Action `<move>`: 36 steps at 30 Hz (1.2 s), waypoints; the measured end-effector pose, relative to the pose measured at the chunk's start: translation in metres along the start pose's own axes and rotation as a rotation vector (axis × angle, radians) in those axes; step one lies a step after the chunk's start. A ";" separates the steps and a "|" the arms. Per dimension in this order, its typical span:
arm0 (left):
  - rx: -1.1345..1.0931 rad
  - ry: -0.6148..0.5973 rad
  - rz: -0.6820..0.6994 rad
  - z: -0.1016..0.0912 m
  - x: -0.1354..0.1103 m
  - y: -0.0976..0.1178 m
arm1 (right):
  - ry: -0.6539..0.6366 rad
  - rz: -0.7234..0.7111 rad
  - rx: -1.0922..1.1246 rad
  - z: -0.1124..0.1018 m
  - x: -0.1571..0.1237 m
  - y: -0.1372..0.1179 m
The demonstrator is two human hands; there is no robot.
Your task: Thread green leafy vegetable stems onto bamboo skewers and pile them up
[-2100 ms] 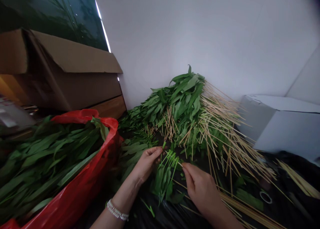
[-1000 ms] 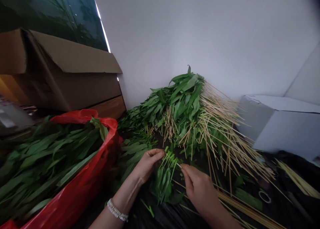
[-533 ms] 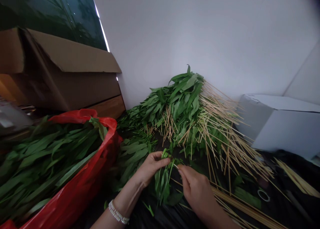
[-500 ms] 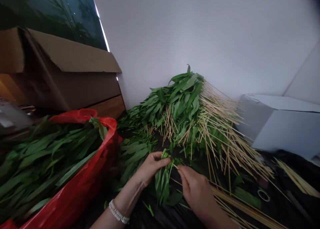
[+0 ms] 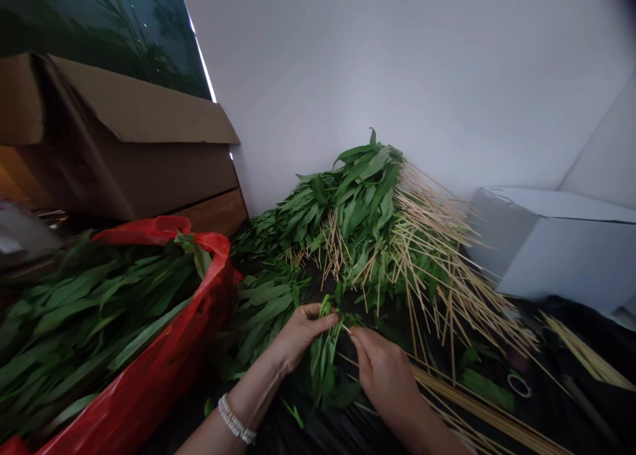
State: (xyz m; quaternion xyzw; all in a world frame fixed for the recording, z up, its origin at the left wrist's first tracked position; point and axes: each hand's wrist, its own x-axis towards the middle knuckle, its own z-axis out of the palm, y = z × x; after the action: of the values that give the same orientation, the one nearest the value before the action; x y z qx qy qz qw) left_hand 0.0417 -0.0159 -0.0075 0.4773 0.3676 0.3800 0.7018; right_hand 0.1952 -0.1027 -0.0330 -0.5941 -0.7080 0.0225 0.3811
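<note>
Between the thumb and fingers of my left hand (image 5: 304, 330) is a small bunch of water spinach (image 5: 322, 369), its stems folded at the top and its leaves hanging down. My right hand (image 5: 381, 362) pinches a thin bamboo skewer (image 5: 347, 330), whose tip points at the stems; whether it has pierced them I cannot tell. Loose greens (image 5: 265, 303) lie left of my left hand. Behind both hands rises a heap of skewered greens (image 5: 368, 183), with bare skewer ends (image 5: 437, 236) fanning out to the right. A bundle of loose skewers (image 5: 479, 402) lies by my right forearm.
At left, a red plastic bag (image 5: 163, 369) brims with leafy greens (image 5: 89, 309). An open cardboard box (image 5: 169, 173) stands behind it. On the right are a white box (image 5: 551, 250), a white ring (image 5: 529, 391) and pale flat strips (image 5: 581, 352). Black plastic covers the work surface.
The view has shifted slightly. Both hands keep the same grips in nearly the same place, and the skewer still points at the stems.
</note>
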 end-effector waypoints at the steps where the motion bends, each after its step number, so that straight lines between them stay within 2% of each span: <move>1: -0.029 -0.019 0.008 0.000 0.000 0.001 | 0.001 0.005 0.011 0.000 0.000 0.001; 3: -0.102 -0.025 0.023 -0.001 0.001 0.003 | 0.007 0.012 0.018 -0.001 0.000 0.001; 5: -0.140 0.023 0.027 -0.002 0.002 0.003 | 0.000 0.015 0.008 -0.001 0.000 0.001; 15: -0.102 0.120 -0.010 0.002 0.002 -0.003 | -0.022 0.040 -0.025 0.002 -0.001 -0.001; 25: -0.094 0.096 -0.025 0.011 -0.001 -0.011 | -0.017 0.039 -0.061 0.007 0.002 -0.002; 28: -0.056 0.069 0.021 0.012 0.000 -0.012 | 0.008 0.029 -0.076 0.008 0.003 -0.002; 30: -0.030 0.023 0.062 0.007 0.000 -0.007 | 0.047 0.027 -0.081 0.007 0.003 0.001; 33: 0.019 -0.019 0.097 -0.011 0.000 0.013 | 0.104 0.031 -0.102 0.005 0.002 0.007; 36: 0.208 0.130 0.208 -0.034 0.005 0.041 | 0.139 0.031 -0.129 0.003 0.002 0.013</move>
State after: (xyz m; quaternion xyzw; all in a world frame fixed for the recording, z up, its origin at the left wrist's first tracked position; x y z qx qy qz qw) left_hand 0.0063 0.0128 0.0213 0.5573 0.3983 0.4407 0.5801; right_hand 0.2044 -0.0964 -0.0403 -0.6282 -0.6707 -0.0585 0.3900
